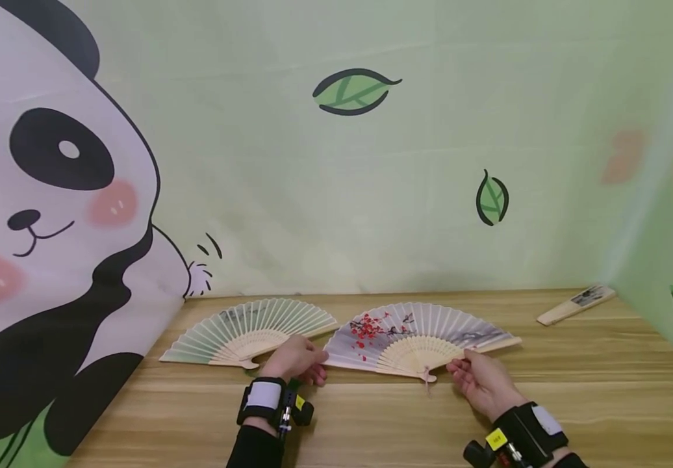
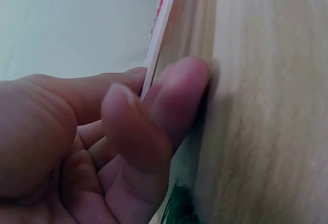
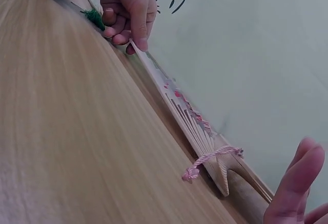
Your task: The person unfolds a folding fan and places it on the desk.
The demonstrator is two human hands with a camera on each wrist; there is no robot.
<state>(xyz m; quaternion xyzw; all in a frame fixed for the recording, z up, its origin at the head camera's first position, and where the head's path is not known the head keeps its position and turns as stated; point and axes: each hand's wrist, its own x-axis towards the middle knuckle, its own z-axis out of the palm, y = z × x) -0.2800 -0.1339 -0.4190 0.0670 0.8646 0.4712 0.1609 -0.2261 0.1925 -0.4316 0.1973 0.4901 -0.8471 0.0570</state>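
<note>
A spread folding fan (image 1: pixel 424 331) with grey-violet cloth, red blossoms and pale wooden ribs lies in front of me. At its left end, my left hand (image 1: pixel 297 361) pinches the edge, thumb above and fingers below, as the left wrist view shows. My right hand (image 1: pixel 482 383) holds the guard stick at the right end between thumb and fingers; part of this grip is outside the right wrist view. A pink cord (image 3: pixel 210 160) hangs at the pivot. Left of it lies an open pale green folding fan (image 1: pixel 254 331), its handle end beside my left wrist.
A closed folding fan (image 1: pixel 576 304) lies at the back right of the wooden table (image 1: pixel 599 403). By my left hand is a green tassel (image 2: pixel 180 206). Behind the table stands a pale green backdrop (image 1: pixel 254 162) with a printed panda and leaves.
</note>
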